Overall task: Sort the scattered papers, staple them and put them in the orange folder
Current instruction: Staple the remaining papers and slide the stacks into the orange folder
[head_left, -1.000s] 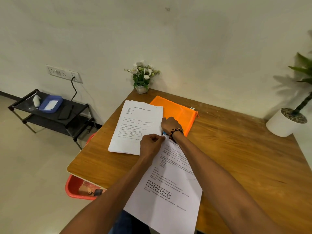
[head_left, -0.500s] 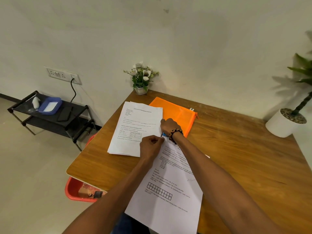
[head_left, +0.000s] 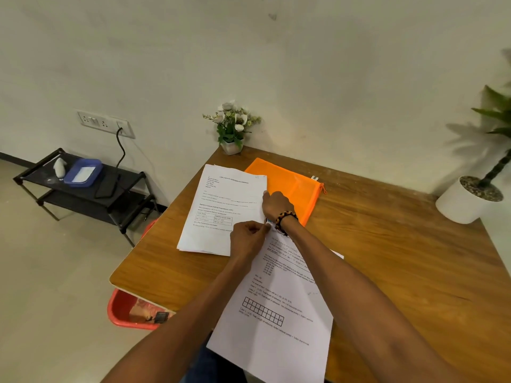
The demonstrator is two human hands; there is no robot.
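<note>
A near paper stack (head_left: pixel 276 313) lies slanted over the table's front edge. My left hand (head_left: pixel 247 236) pinches its top corner. My right hand (head_left: pixel 276 205), with a beaded bracelet on the wrist, is curled over a small blue stapler (head_left: pixel 267 221) at that same corner; the hand hides most of the stapler. A second paper stack (head_left: pixel 221 211) lies flat to the left. Behind my right hand, the orange folder (head_left: pixel 290 186) lies flat on the wooden table (head_left: pixel 401 258).
A small flower pot (head_left: pixel 231 146) stands at the table's back corner by the wall, and a white planter (head_left: pixel 467 200) sits at the right. Left of the table are a red bin (head_left: pixel 124 310) on the floor and a black rack (head_left: pixel 83 186).
</note>
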